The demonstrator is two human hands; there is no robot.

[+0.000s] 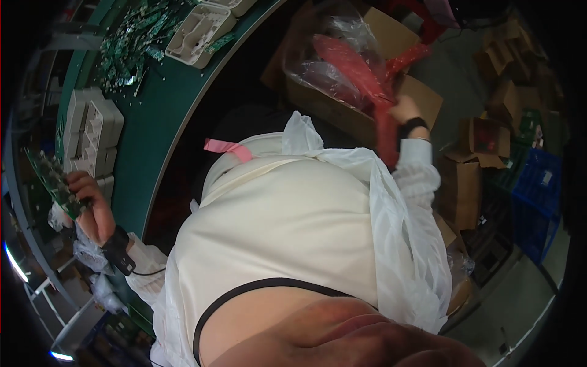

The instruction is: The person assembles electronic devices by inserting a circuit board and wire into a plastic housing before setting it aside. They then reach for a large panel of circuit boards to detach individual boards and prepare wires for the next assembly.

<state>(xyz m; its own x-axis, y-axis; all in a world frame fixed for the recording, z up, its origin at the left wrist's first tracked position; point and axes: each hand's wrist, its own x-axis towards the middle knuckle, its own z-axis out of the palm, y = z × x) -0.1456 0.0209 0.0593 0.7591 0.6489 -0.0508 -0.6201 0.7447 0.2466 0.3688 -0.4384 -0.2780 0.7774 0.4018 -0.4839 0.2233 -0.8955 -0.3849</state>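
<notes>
My left hand [92, 205] is raised at the left, fingers closed on the edge of a green circuit board [50, 180] with small parts on it. A black strap with a cord circles that wrist. On the right, my right hand [406, 110] grips a red plastic bag [351, 58], which stretches across an open cardboard box [330, 113]. Clear plastic film [306, 67] bulges out of the same box, partly under the red bag. What else lies inside the box is hidden.
Along the left runs a green-topped workbench [156, 125]. It carries a heap of green circuit board pieces [131, 46], a pale moulded tray [199, 33] and stacked pale trays [101, 125]. Opened cardboard cartons [486, 137] and a blue crate [538, 177] stand on the floor at the right.
</notes>
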